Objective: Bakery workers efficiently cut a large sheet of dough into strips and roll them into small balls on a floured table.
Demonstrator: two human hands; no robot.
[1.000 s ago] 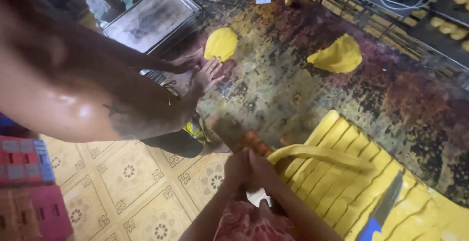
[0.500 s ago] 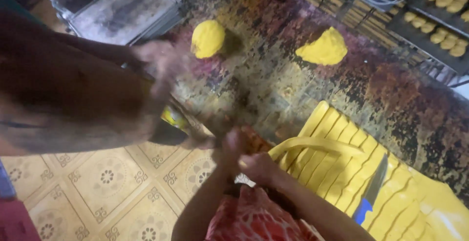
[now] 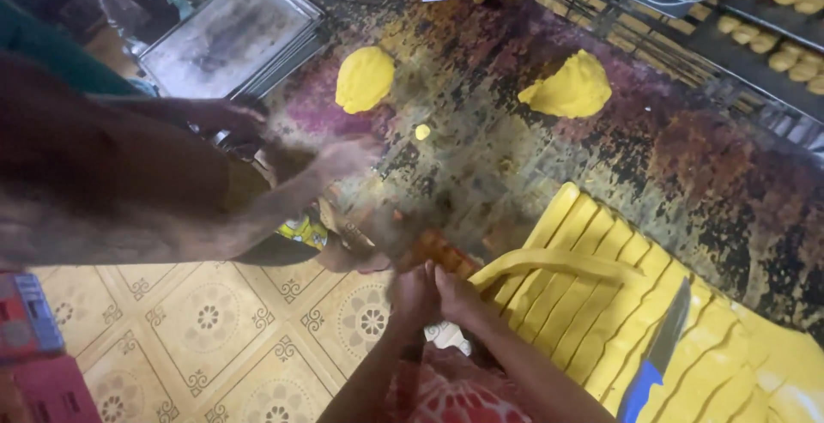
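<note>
My left hand (image 3: 412, 296) and my right hand (image 3: 460, 296) are pressed together low in the middle, at the edge of a dark, stained worktop (image 3: 532, 174). Whether anything lies between the palms is hidden. A small orange-brown object (image 3: 439, 251) sits just past my fingertips. Another person's large bare arm (image 3: 129, 191) reaches in from the left, with one hand (image 3: 343, 159) blurred above the worktop and the other (image 3: 227, 116) beside a stack of metal trays (image 3: 227, 33). Two lumps of yellow dough (image 3: 365, 78) (image 3: 571, 88) and a small dough bit (image 3: 421, 131) lie on the worktop.
A yellow slatted plastic chair (image 3: 584, 303) stands at my right, with a blue-handled knife (image 3: 657, 350) lying on it. Wire racks with dough pieces (image 3: 790, 54) run along the far right. Patterned floor tiles (image 3: 197, 329) and red crates (image 3: 26, 337) are at the lower left.
The other person's hand has drawn back from the left dough lump toward the near edge of the worktop. My hands stay pressed together in the same place.
</note>
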